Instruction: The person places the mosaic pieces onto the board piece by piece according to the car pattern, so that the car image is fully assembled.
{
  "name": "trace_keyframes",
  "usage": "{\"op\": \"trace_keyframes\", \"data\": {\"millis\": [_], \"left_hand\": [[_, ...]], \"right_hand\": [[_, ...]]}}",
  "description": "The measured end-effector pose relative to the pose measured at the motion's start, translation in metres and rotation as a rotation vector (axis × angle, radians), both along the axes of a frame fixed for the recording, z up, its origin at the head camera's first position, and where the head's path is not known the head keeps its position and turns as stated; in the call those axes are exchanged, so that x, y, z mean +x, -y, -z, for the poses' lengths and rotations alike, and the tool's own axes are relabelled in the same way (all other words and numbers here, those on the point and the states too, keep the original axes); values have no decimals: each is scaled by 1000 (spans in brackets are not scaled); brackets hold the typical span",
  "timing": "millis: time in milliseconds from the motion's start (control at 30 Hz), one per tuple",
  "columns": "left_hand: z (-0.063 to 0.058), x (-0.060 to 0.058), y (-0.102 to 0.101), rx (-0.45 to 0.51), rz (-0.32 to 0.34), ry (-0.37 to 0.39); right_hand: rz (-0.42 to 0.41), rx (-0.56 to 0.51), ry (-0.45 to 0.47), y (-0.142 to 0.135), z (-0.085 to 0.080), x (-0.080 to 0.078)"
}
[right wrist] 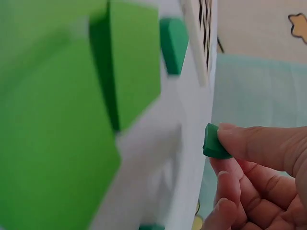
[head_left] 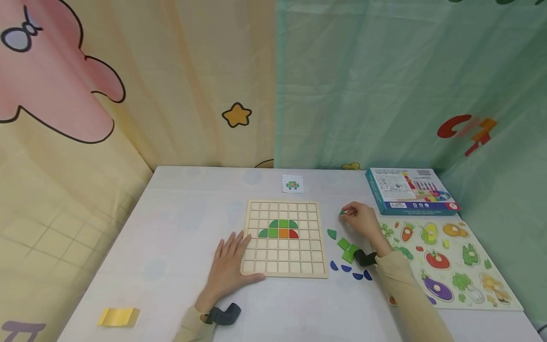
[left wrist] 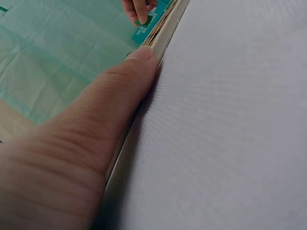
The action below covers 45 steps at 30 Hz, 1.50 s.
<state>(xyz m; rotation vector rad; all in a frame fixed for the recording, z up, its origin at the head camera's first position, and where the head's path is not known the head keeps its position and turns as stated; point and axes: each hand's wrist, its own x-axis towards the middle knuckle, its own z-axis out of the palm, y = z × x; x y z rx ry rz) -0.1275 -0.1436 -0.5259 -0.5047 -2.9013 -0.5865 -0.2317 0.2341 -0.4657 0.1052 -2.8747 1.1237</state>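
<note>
My right hand (head_left: 363,221) pinches a dark green curved-edge tile (right wrist: 216,143) between thumb and fingertips, held above the table right of the wooden grid board (head_left: 313,243). With fingers spread and straight, my left hand (head_left: 229,263) rests along the board's left edge, its thumb (left wrist: 112,96) against the near edge. Green tiles (head_left: 273,233), an orange tile (head_left: 283,233) and a red tile (head_left: 293,234) fill two rows of cells mid-board. Right of it lie another dark green tile (head_left: 332,233), light green square tiles (head_left: 350,253) and several blue half-round tiles (head_left: 346,268).
A small picture card (head_left: 292,184) lies beyond the board. At the right are a game box (head_left: 412,191) and a vegetable picture board (head_left: 453,242), partly under my right forearm. A folded yellow paper (head_left: 118,317) lies at the near left. Curtains hang behind the table.
</note>
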Motion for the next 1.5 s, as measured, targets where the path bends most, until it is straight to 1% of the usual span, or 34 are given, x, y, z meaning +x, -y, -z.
{"op": "trace_keyframes", "data": {"millis": [167,333,433,567,800,967,1167,1367,1500], "left_hand": [[0,0,0,4,2,-10],[0,0,1,6,5,-16],[1,0,0,-1,4,-14],[1,0,0,1,6,-20],[-1,1,-1,3,7,-15],[-2,1,-1,2,6,-6],[-1,1,-1,6,6,-10],[0,0,0,2,7,-11],[0,1,1,11,12,-17]], "right_hand": [[-53,-14,-24,19,-2,12],[-140,-41,-43,36,0,23],[-187,-50,-42,48,0,27],[-219,-47,-20,62,0,29],[-218,-25,27,78,2,32],[-222,-9,19,83,5,31],[-208,15,34,87,6,30],[-176,68,43,92,4,30],[-179,133,27,93,2,30]]}}
